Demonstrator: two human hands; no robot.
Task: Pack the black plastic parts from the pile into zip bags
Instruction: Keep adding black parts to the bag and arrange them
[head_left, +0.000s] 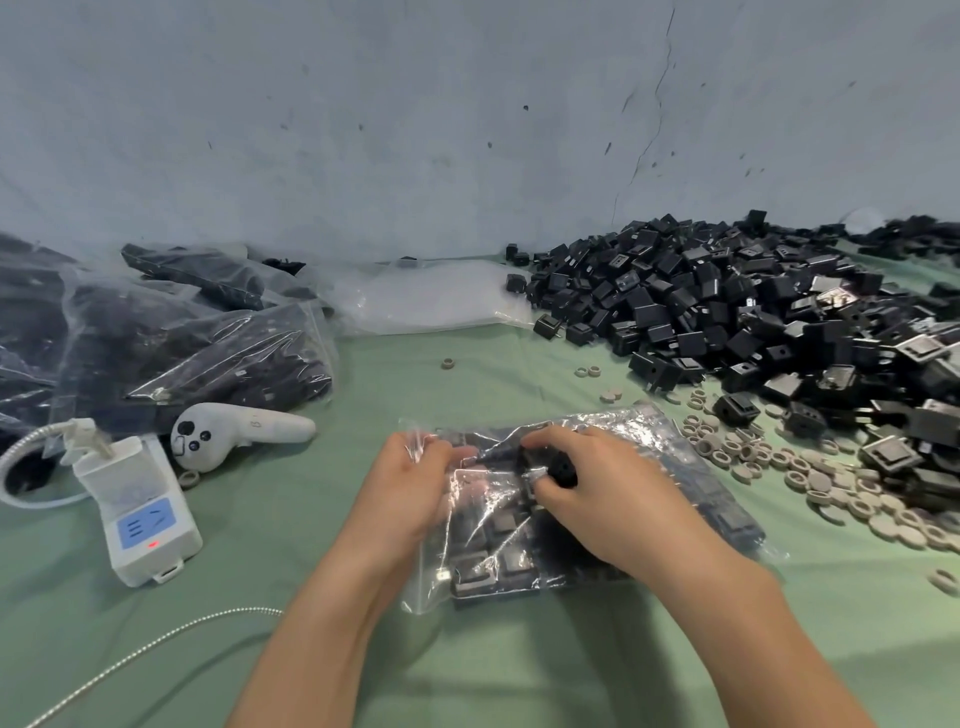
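Parts (491, 564) indistinct inside glary zip bag (618, 428)

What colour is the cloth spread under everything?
Pale green; the cloth shows best in the head view.

I saw pale green cloth (467, 665) under everything. The pile (727, 312) was glossy black. The zip bag (737, 525) was clear, with black parts (511, 564) showing through. The rings (831, 483) were beige-grey. The controller (244, 431) was white with black buttons, and the white box (140, 514) bore a blue label and a red light. The wall (415, 130) was blue-grey with dark specks.
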